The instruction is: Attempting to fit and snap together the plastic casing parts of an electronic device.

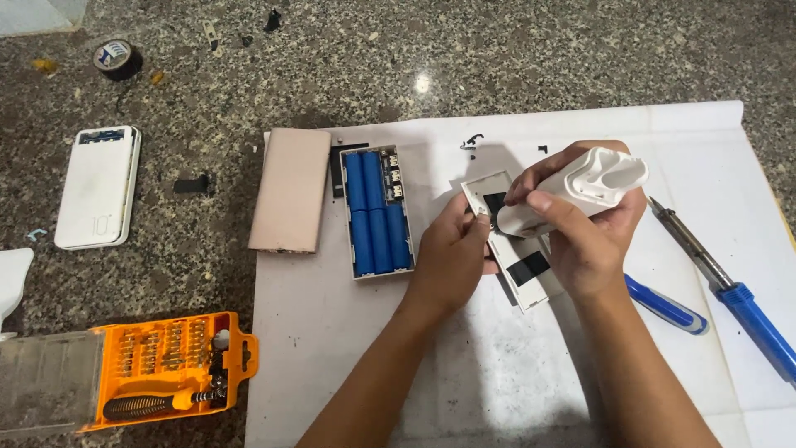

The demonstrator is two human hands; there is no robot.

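My right hand (593, 236) grips a white plastic tool with an open rounded end (590, 187) and presses its tip onto a flat white case panel (516, 265) with black pads. My left hand (452, 257) pinches the left edge of that panel, near the tool's tip. Both hands rest over a white paper sheet (365, 365). To the left lies an opened power bank tray (376, 211) filled with blue cylindrical cells and a small circuit board.
A pinkish cover (292, 189) lies beside the tray. A soldering iron with a blue handle (730, 290) and a blue-handled tool (667, 307) lie at the right. An orange screwdriver bit set (170, 369), a white power bank (98, 187) and a tape roll (118, 58) sit on the granite.
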